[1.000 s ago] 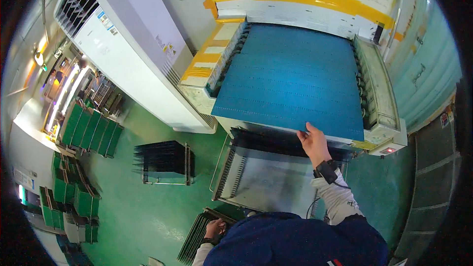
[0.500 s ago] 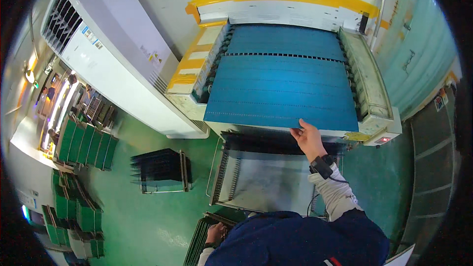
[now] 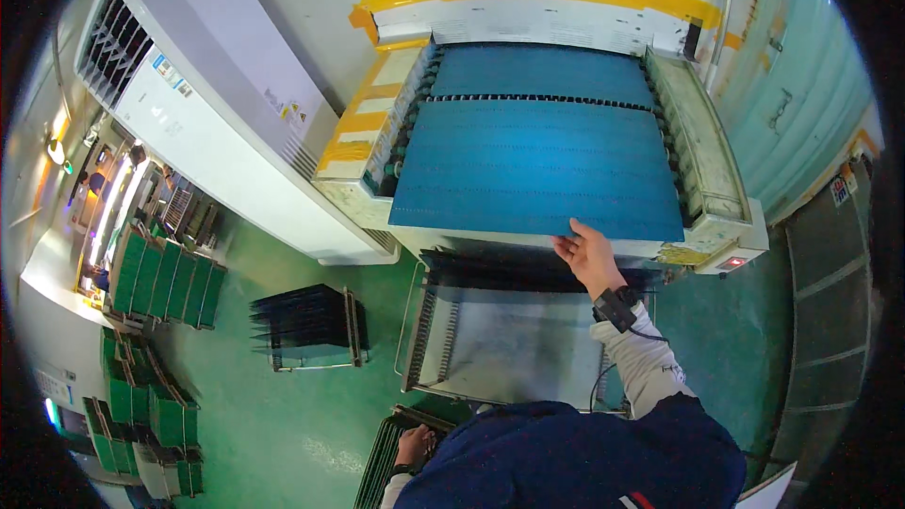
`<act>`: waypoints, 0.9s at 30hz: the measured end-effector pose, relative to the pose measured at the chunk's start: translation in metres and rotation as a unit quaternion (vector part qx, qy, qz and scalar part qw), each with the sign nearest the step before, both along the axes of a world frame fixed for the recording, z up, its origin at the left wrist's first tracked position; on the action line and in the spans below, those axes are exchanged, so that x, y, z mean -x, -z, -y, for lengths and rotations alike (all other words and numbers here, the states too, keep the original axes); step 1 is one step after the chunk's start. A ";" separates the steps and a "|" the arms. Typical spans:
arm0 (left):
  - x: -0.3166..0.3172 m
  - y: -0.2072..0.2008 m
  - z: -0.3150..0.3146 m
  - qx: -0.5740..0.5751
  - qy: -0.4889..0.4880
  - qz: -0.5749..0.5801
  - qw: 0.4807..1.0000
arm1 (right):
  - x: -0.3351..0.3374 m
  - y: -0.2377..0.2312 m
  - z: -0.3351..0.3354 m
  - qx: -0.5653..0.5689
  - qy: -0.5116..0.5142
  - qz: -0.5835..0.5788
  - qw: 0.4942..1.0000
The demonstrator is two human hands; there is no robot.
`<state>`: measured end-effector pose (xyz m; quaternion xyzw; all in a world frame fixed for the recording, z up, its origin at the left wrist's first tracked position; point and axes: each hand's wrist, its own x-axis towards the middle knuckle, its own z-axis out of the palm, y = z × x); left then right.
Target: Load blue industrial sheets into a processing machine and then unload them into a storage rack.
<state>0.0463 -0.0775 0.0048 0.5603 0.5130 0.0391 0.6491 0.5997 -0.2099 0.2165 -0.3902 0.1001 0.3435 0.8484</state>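
Note:
A wide blue panel (image 3: 537,165) lies on the roller conveyor of a white machine, its front edge overhanging the near end. My right hand (image 3: 592,259) is at that edge, right of its middle. The thumb and fingers are apart, with one tip over the panel and the others at or just below its edge. At the lower left my left hand (image 3: 413,445) is closed on the upper part of a rack (image 3: 379,457) of upright green panels. My body partly hides this rack.
Behind the front panel lies a second blue panel (image 3: 547,73). Below the conveyor stands a slotted rack (image 3: 518,344) with dark panels at its far end. Another rack of dark panels (image 3: 309,325) stands on the green floor. A white air conditioner (image 3: 236,141) leans into view at left.
The front blue panel has come slightly nearer along the rollers, towards my right hand. Both hands have stayed almost in place, and the view has shifted a little.

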 end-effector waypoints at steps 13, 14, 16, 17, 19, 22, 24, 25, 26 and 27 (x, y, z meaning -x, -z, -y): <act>0.005 0.000 0.001 0.151 -0.086 -0.034 0.984 | -0.003 0.008 -0.003 -0.016 0.015 -0.007 1.000; 0.010 0.001 0.001 -0.139 0.126 -0.075 0.979 | -0.002 0.009 -0.003 -0.027 0.013 0.002 1.000; 0.021 0.007 0.001 -0.362 0.290 -0.086 0.882 | 0.001 0.010 -0.005 -0.010 -0.019 0.017 1.000; 0.016 0.007 0.004 -0.171 0.165 -0.061 0.969 | 0.004 0.010 -0.004 0.005 -0.042 0.039 0.998; 0.011 0.007 0.006 0.145 -0.100 -0.013 0.984 | 0.019 0.010 -0.006 0.024 -0.078 0.072 0.994; 0.011 0.002 0.010 0.080 -0.070 0.004 0.994 | 0.039 0.033 -0.009 0.214 -0.175 0.258 0.926; -0.020 -0.036 0.011 0.105 -0.078 -0.030 0.991 | 0.050 0.059 -0.001 0.288 -0.170 0.424 0.842; -0.017 -0.033 0.013 0.105 -0.085 -0.030 0.990 | 0.056 0.064 -0.001 0.340 -0.165 0.574 0.726; -0.013 -0.023 0.014 0.115 -0.131 -0.045 0.984 | 0.067 0.054 -0.002 0.373 -0.188 0.587 0.693; -0.008 -0.013 0.015 0.125 -0.176 -0.060 0.975 | 0.072 0.058 -0.003 0.368 -0.193 0.589 0.693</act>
